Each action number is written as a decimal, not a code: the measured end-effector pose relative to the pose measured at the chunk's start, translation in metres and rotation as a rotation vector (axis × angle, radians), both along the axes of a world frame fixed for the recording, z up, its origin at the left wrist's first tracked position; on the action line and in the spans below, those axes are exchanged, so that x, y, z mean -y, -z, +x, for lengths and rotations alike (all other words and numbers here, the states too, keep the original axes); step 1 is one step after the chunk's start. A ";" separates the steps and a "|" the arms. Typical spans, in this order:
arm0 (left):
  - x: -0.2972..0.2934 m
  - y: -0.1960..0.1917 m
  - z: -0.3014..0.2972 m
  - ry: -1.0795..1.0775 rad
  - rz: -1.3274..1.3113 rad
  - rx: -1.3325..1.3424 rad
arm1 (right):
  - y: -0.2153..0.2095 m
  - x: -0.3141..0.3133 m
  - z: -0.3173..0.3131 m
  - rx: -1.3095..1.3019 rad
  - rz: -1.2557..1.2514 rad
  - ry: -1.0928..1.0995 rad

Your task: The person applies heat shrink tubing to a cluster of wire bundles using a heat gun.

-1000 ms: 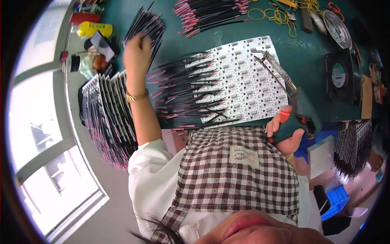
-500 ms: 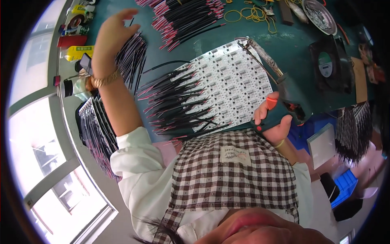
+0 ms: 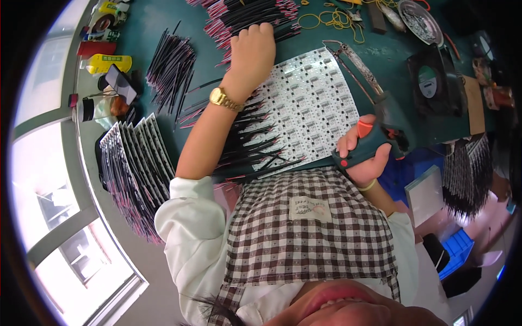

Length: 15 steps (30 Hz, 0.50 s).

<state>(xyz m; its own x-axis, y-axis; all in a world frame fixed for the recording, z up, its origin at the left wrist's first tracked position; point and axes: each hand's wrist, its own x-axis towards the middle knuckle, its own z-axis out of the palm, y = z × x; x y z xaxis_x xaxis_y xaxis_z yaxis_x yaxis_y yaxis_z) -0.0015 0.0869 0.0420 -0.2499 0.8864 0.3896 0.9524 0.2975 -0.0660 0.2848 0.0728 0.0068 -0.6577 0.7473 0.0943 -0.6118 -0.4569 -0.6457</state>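
My left hand [image 3: 253,51], with a gold watch on its wrist, reaches to the far side of the green table and rests with curled fingers on a pile of black and red wires [image 3: 239,13]. Whether it grips any is hidden. My right hand [image 3: 364,163] is closed around a green soldering gun [image 3: 375,138] with a red trigger, held at the near right corner of a white circuit board panel [image 3: 310,103]. Black wires [image 3: 255,146] fan out from the panel's left edge, under my left forearm.
A second loose wire pile [image 3: 171,68] and a fanned stack of wired boards [image 3: 136,168] lie to the left. A phone [image 3: 120,84] stands near them. Long metal tweezers [image 3: 353,62], a black fan [image 3: 432,81], yellow rubber bands [image 3: 326,19] and a metal dish [image 3: 418,22] sit to the right.
My left hand left the wire pile on the left, rose open, then swung right to the far wire pile. My right hand with the soldering gun stayed by the panel.
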 end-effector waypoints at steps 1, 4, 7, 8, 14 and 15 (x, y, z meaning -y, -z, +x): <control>0.001 0.000 -0.005 -0.001 0.008 0.002 | 0.000 -0.001 0.001 0.002 0.008 -0.001; 0.004 -0.005 -0.012 0.025 -0.129 0.306 | 0.002 -0.001 0.001 0.010 0.013 0.020; 0.002 -0.010 -0.011 0.014 -0.208 0.391 | 0.000 -0.002 0.002 0.036 0.036 0.022; -0.001 -0.009 -0.008 0.007 -0.150 0.398 | -0.001 -0.003 0.002 0.042 0.073 0.020; 0.003 0.012 0.002 0.049 0.081 0.137 | -0.004 -0.004 0.001 0.070 0.116 0.037; 0.003 0.014 0.001 0.055 0.088 0.139 | -0.006 -0.004 0.001 0.079 0.110 0.036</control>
<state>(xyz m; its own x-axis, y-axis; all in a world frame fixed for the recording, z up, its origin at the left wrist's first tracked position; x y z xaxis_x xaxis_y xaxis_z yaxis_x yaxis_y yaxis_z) -0.0004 0.0840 0.0281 -0.2585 0.8643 0.4315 0.9657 0.2433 0.0911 0.2855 0.0770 0.0131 -0.6391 0.7587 0.1263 -0.5719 -0.3589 -0.7376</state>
